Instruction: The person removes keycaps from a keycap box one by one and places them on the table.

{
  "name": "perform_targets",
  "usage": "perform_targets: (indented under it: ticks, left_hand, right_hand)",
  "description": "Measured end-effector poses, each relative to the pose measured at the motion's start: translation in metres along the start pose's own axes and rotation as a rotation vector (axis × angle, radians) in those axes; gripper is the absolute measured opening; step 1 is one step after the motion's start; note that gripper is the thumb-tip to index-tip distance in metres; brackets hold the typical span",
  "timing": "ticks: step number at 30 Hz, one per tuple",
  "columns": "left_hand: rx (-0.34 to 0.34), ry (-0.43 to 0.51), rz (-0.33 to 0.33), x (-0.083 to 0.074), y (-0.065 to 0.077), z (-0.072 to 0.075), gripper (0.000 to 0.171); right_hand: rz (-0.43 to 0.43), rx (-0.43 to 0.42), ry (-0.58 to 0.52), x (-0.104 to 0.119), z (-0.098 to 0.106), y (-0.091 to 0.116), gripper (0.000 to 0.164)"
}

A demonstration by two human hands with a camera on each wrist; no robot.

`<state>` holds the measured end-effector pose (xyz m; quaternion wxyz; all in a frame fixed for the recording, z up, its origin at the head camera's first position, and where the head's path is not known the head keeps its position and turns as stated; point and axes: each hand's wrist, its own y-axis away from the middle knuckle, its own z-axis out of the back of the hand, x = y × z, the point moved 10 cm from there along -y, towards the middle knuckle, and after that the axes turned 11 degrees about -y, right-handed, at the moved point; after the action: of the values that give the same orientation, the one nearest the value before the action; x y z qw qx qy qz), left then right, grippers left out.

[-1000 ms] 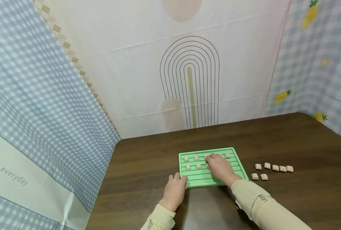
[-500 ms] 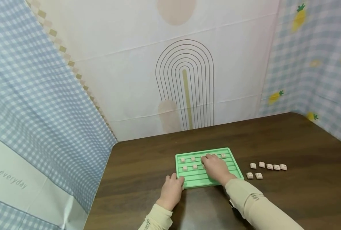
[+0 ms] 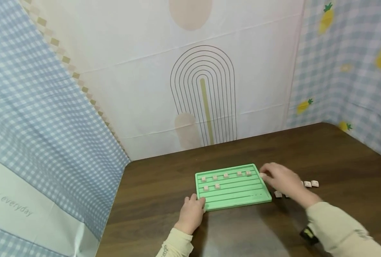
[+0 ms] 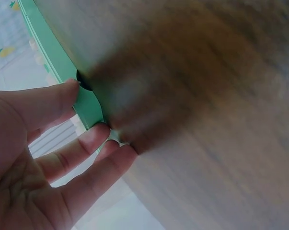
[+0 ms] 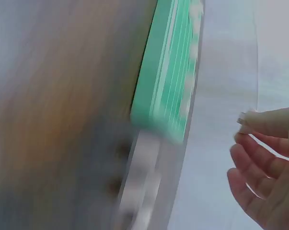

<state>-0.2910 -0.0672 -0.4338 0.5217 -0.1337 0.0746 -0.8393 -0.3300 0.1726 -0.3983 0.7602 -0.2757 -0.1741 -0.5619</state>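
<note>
A green ridged tray lies on the table, with cream keycaps in its two back rows. In the back row is a keycap among several; the second row has two, one being a keycap near the left. My left hand grips the tray's near left corner; in the left wrist view the thumb and fingers touch its edges. Just past the tray's right edge, my right hand pinches a small keycap between thumb and forefinger, raised above the table. The right wrist view is blurred.
Loose keycaps lie on the dark wooden table right of the tray, some hidden behind my right hand. A patterned cloth hangs at the table's back edge, with checked cloth at both sides.
My right hand has moved right from over the tray's second row to beyond its right edge, carrying a keycap. The left hand stays at the corner; the head view shifts slightly.
</note>
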Motion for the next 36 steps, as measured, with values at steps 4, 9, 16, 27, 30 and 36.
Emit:
perform_targets:
  ticks: [4,9,16,27,30,36]
  left_hand:
    - [0.01,0.017,-0.004,0.001,0.0,-0.001,0.02]
    - [0.034,0.052,0.012,0.006,0.001,-0.001,0.021]
    - [0.052,0.062,0.002,0.004,0.0,-0.002,0.022]
    - [0.018,0.024,-0.002,0.002,0.0,0.003,0.02]
    - [0.021,0.02,-0.004,0.001,0.0,0.003,0.02]
    - [0.037,0.037,0.009,0.0,0.001,0.002,0.017]
  right_hand:
    - [-0.092,0.034,0.023,-0.045,0.023,0.029,0.019]
    - [-0.157,0.12,0.04,-0.082,0.016,0.053,0.016]
    - [-0.155,0.129,0.071,-0.094,0.006,0.06,0.008]
    - [-0.198,0.159,0.077,-0.094,0.003,0.058,0.037]
    - [-0.188,0.148,0.07,-0.091,0.007,0.056,0.04]
    - [-0.137,0.104,0.055,-0.073,0.022,0.043,0.036]
